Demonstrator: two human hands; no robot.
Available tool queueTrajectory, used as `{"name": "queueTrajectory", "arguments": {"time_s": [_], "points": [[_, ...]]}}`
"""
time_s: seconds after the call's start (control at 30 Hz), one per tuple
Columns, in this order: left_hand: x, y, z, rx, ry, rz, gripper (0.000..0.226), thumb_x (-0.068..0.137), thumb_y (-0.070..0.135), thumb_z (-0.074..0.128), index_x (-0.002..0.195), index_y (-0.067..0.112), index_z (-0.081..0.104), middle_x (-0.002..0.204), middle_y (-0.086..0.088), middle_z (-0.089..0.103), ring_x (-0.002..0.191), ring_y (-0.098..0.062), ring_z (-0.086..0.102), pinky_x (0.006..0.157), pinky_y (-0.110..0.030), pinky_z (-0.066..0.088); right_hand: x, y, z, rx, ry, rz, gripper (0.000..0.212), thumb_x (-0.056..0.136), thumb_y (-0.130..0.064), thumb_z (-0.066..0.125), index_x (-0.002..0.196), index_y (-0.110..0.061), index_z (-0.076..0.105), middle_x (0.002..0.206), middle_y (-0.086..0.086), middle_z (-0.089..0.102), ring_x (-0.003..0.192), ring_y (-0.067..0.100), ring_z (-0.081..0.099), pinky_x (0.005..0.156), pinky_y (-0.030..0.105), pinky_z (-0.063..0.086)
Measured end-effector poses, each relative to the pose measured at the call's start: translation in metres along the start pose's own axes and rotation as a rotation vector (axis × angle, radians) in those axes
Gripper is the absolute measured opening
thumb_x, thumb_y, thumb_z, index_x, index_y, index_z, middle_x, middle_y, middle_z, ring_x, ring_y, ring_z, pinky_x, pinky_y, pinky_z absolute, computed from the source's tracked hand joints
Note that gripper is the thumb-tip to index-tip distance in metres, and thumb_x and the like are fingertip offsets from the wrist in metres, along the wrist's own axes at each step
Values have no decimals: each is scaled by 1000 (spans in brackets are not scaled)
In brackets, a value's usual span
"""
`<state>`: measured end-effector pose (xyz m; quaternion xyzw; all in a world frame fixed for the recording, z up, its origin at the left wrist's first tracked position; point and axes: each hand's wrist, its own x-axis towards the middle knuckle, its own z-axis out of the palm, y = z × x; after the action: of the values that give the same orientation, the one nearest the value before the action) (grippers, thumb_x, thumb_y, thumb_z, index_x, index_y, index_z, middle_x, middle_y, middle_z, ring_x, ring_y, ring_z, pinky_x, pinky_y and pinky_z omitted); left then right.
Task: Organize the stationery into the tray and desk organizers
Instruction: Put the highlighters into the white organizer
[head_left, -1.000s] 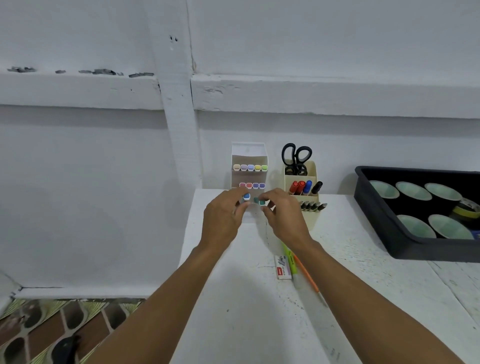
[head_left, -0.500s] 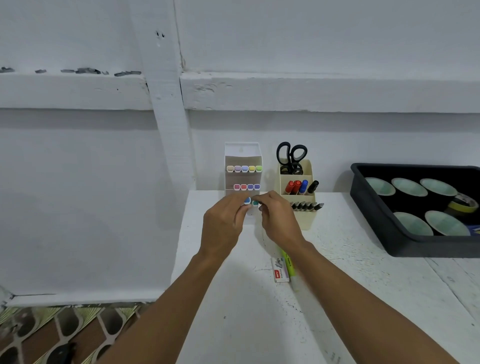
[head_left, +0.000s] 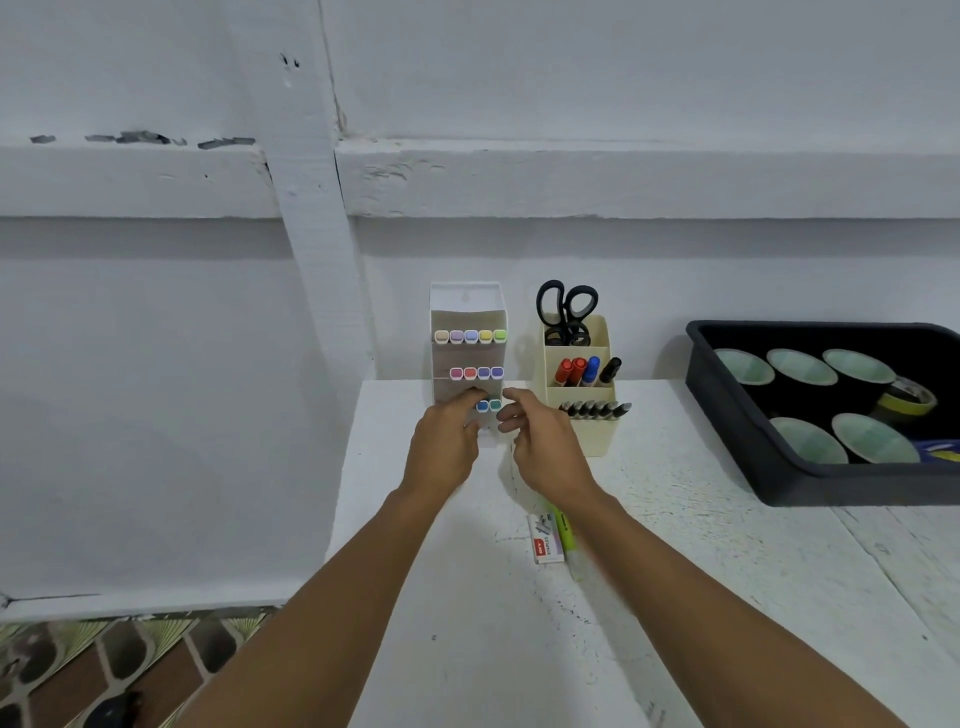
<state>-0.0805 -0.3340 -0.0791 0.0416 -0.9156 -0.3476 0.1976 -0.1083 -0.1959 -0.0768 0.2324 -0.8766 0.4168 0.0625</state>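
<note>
A white tiered marker organizer (head_left: 467, 312) stands at the back of the white table (head_left: 467, 649), with rows of pastel-capped markers in its slots. In its lowest tier sit a blue marker (head_left: 482, 406) and a green marker (head_left: 495, 405). My left hand (head_left: 444, 447) is at that tier, forefinger and thumb curled against the blue marker. My right hand (head_left: 543, 449) hovers just right of the green marker, fingers loosely bent, holding nothing. A staples box (head_left: 545, 538) and a green highlighter (head_left: 569, 543) lie on the table under my right wrist.
A cream organizer (head_left: 587, 436) right of the white one holds black scissors (head_left: 566, 312), coloured markers (head_left: 584, 371) and black pens (head_left: 597, 409). A black tray (head_left: 831, 483) with several cups and a tape roll (head_left: 909, 402) sits at the right. The table's left edge drops to patterned floor.
Both hands pushed the blue and green markers into the bottom tier. My right hand has since let go of the green marker and drawn back a little.
</note>
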Motion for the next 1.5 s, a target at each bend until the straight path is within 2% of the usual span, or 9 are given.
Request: {"name": "queueTrajectory", "arguments": {"time_s": [0.23,0.5,0.63,0.8,0.93,1.1,1.23,1.37,1.5], "points": [[2,7,0,45,-37,-62,46,91,8,63,135,19,54,135,-2,58,117,-28,57,104,-33,41,5,1,1,22,-10,16,56,86,16,42,132,-11,57,121,5,64,95,11,60,80,18,46],[-62,3,28,32,74,-60,51,94,25,59,141,18,42,148,0,41,120,-19,55,92,-17,33,-36,24,-26,-46,-95,0,44,93,9,43,128,-12,62,126,2,64,112,12,58,101,25,46],[-74,4,38,21,-39,-36,42,93,37,57,131,21,52,132,5,54,95,-11,59,83,-17,43,-61,49,-49,-98,-57,54,28,93,-7,56,113,-22,68,111,-10,66,97,2,57,89,17,48],[-71,19,52,147,-301,113,58,89,51,56,139,23,46,139,4,47,126,-16,38,103,-34,33,-83,64,-71,-118,-223,191,33,84,-25,72,117,-26,65,94,-13,59,78,7,54,69,16,47],[-74,32,60,190,-418,58,68,88,48,60,148,32,31,156,7,27,141,-17,18,111,-39,14,-93,70,-76,-156,-304,187,49,80,-32,76,126,-27,60,96,-12,58,80,7,53,71,18,48],[-83,25,58,-115,-279,11,67,81,32,75,140,27,44,143,8,44,128,-13,41,109,-33,32,-99,71,-69,-169,-271,179,39,82,-37,72,120,-29,65,99,-10,58,84,3,51,71,16,40],[-91,25,51,-361,-118,-64,58,80,9,76,130,25,53,130,9,50,104,-6,59,86,-8,45,-108,69,-63,-113,-164,177,24,81,-30,73,105,-29,70,89,-13,60,73,0,49,63,15,34],[-93,28,46,-541,-60,-197,50,83,1,71,124,26,57,125,6,55,98,-11,65,81,-28,58,-112,67,-66,114,-39,259,5,88,-30,68,92,-29,66,83,-11,65,66,3,54,62,22,44],[-93,26,41,-693,-48,-356,45,84,2,70,123,20,57,117,0,63,97,-19,68,76,-30,60,-113,67,-70,269,3,308,23,93,-18,61,112,-29,56,78,-6,66,70,4,60,65,21,46]]}}
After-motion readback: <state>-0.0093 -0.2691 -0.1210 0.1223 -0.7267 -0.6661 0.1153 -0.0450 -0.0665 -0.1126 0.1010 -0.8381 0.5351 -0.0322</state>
